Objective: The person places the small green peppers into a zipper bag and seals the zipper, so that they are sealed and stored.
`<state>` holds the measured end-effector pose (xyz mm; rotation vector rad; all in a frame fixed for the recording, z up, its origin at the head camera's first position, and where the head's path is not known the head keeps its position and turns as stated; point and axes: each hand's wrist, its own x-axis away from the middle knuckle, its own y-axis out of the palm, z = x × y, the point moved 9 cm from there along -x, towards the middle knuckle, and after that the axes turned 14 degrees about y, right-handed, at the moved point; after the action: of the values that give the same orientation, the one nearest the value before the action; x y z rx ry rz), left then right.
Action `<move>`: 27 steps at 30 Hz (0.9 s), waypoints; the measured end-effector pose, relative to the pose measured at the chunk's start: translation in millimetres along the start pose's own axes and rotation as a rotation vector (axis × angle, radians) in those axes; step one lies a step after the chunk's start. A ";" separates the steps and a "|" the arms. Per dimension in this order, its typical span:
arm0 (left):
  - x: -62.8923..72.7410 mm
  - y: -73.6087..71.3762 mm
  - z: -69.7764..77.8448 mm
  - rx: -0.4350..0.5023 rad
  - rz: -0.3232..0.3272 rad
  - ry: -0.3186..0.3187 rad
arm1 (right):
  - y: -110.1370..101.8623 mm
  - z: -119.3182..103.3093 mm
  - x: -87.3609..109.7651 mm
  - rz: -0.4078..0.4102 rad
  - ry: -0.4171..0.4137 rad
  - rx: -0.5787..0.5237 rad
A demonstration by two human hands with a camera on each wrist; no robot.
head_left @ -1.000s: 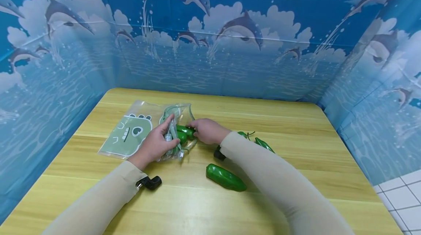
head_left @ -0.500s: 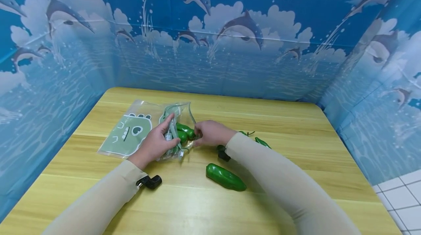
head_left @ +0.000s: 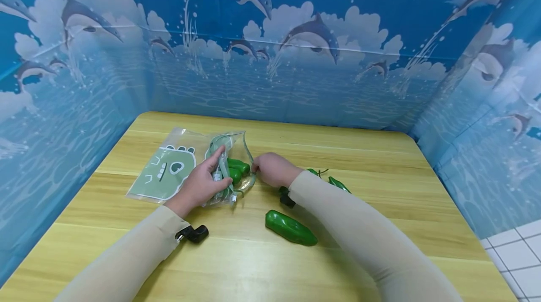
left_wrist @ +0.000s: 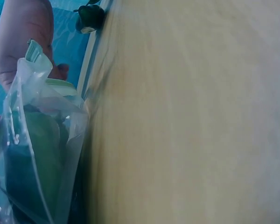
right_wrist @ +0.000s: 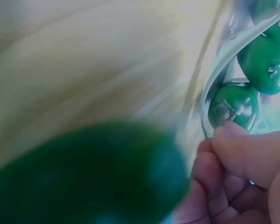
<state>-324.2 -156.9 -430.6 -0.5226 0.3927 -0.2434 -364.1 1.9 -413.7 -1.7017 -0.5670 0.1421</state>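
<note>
Head view looks down — wrists closer, sharing bag [left_wrist: 32,93].

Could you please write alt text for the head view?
A person's left hand holds a clear bag with green peppers inside, while the right hand pinches its rim. Loose peppers lie on the wooden table near the right arm, a flat printed bag at the left, a dolphin curtain behind.

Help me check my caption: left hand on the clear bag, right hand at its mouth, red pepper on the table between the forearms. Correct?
Only the colour is wrong: the pepper on the table between the forearms is green, as the head view shows. The rest stands.
</note>
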 end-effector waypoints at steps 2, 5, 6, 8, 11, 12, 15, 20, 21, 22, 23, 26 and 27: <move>-0.3 0.6 -0.4 0.003 -0.002 -0.001 | -1.4 -3.7 -1.7 0.007 -0.014 -0.008; -0.5 0.8 -0.5 -0.014 -0.006 0.005 | -2.0 -7.4 -4.8 0.017 -0.028 -0.011; -0.4 0.8 -0.3 -0.022 -0.007 0.007 | -1.9 -7.1 -5.8 0.018 -0.024 -0.019; 0.0 0.8 -0.2 -0.031 -0.012 0.007 | -1.5 -3.8 -7.0 0.028 0.002 -0.031; 1.0 0.8 -0.1 -0.031 -0.018 -0.002 | -2.9 4.5 -6.7 0.054 0.058 -0.056; 1.2 0.8 0.1 -0.034 -0.020 -0.004 | -3.9 6.7 -6.1 0.065 0.071 -0.064; 1.5 0.9 -0.1 -0.029 -0.024 -0.010 | -6.9 9.6 -4.7 0.092 0.085 -0.076; 1.8 1.5 1.3 -0.010 -0.024 -0.010 | -8.7 3.5 -4.6 0.112 0.055 -0.063; 1.9 1.7 1.6 -0.006 -0.024 -0.010 | -9.1 1.5 -4.7 0.116 0.049 -0.062; 1.9 1.9 1.8 -0.004 -0.024 -0.010 | -9.5 -0.6 -4.9 0.120 0.042 -0.064; 2.0 2.0 1.9 -0.003 -0.025 -0.011 | -10.0 -2.5 -5.2 0.126 0.036 -0.064; 2.3 2.4 2.4 0.002 -0.025 -0.015 | -11.0 -6.4 -6.6 0.134 0.031 -0.082; 2.3 2.4 2.4 0.002 -0.025 -0.015 | -11.1 -7.1 -7.1 0.136 0.032 -0.090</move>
<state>-320.8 -154.5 -430.7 -0.5271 0.3711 -0.2640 -370.7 -6.4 -403.1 -1.8274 -0.4396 0.1880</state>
